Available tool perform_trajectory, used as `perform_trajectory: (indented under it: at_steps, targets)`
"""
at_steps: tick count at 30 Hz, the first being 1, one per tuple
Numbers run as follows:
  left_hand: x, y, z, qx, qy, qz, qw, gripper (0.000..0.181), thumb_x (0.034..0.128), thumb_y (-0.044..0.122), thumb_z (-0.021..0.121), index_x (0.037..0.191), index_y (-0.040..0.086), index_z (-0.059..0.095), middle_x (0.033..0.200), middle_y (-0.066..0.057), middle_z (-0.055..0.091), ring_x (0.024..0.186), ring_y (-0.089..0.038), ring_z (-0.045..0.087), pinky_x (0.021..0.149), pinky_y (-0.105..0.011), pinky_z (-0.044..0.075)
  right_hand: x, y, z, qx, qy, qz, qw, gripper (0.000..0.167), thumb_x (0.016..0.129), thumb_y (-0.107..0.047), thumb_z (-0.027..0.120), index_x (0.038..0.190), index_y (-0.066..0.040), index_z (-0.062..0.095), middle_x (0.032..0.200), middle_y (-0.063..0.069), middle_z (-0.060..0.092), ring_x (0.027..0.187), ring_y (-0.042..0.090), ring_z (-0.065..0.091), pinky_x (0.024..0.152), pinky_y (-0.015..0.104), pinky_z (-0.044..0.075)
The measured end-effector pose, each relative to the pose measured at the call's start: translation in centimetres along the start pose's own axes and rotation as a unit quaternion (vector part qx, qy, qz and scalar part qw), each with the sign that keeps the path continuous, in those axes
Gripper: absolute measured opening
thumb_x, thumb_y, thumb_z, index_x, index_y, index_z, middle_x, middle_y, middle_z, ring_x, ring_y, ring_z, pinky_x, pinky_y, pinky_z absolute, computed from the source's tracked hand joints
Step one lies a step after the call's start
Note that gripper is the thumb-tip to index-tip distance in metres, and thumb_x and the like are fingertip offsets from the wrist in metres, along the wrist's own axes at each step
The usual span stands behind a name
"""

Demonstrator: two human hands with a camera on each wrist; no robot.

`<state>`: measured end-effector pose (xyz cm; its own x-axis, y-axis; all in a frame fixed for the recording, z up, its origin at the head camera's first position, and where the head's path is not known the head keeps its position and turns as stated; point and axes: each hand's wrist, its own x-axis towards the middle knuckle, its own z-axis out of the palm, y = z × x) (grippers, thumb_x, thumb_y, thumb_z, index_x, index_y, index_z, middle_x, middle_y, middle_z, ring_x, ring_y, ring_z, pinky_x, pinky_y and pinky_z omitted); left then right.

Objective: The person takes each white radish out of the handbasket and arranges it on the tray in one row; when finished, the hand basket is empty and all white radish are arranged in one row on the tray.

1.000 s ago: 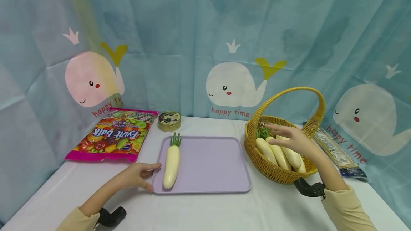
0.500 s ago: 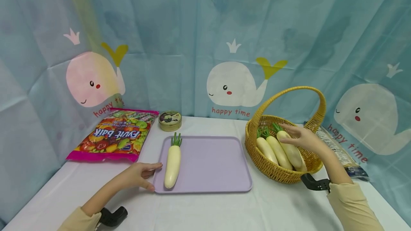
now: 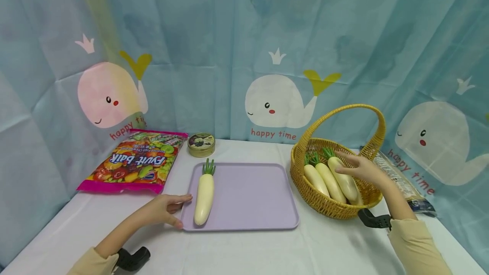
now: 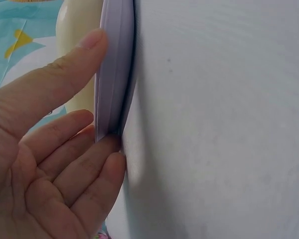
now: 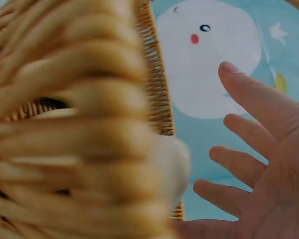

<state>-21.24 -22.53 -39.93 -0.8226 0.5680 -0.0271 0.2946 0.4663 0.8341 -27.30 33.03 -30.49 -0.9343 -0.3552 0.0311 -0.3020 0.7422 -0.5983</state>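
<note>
My left hand (image 3: 161,211) rests against the left edge of a lilac tray (image 3: 252,196), thumb at the near corner and fingers further back. In the left wrist view, the thumb and loosely bent fingers touch the tray's rim (image 4: 112,74). A white radish (image 3: 205,198) with green leaves lies along the tray's left side. Over the right part of a wicker basket (image 3: 324,209) hovers my right hand (image 3: 361,169), fingers spread and nothing held. Several white radishes (image 3: 332,183) lie in the basket. The right wrist view shows a gap between fingers and basket wall (image 5: 89,124).
A fruit candy bag (image 3: 135,162) lies at the back left, beside a round gold tin (image 3: 201,144). The basket's tall handle (image 3: 344,108) arches over the radishes. Right of the basket is a long packet (image 3: 405,181). A whale-print curtain (image 3: 214,75) hangs behind.
My right hand has shifted a little to the right over the basket, uncovering the leafy top of the rightmost upper radish. My left hand and the tray have stayed put.
</note>
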Motion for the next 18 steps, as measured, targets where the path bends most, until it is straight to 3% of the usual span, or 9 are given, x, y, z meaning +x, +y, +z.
perform_trajectory:
  at_steps: [4,10,18]
  targets:
    - [-0.1,-0.1,0.0,-0.004,0.000,0.004,1.0000,0.076,0.0653,0.018,0.078,0.125,-0.012,0.043,0.128,-0.031,0.038,0.113,-0.042,0.041,0.088,-0.032,0.044,0.0,0.2,0.4,0.007,-0.002,0.006,1.0000,0.067,0.087,-0.031,0.058,0.141,-0.006,0.026,0.139,0.029,0.022,0.118,0.051,0.027,0.082,0.058,0.040]
    - [0.0,-0.2,0.0,-0.006,-0.001,0.001,1.0000,0.076,0.0653,0.019,0.078,0.126,-0.012,0.043,0.128,-0.030,0.038,0.113,-0.042,0.041,0.088,-0.032,0.044,0.2,0.8,0.8,0.014,-0.005,0.030,0.9994,0.066,0.087,-0.031,0.059,0.140,-0.005,0.030,0.139,0.029,0.023,0.111,0.047,0.039,0.068,0.039,0.050]
    - [0.0,-0.3,-0.1,-0.011,-0.001,-0.002,0.9999,0.075,0.0659,0.018,0.078,0.126,-0.011,0.043,0.128,-0.030,0.039,0.113,-0.041,0.042,0.088,-0.032,0.044,0.3,1.1,0.9,0.010,-0.024,0.032,0.9992,0.065,0.085,-0.029,0.061,0.137,-0.001,0.034,0.142,0.028,0.014,0.114,0.049,0.034,0.073,0.042,0.051]
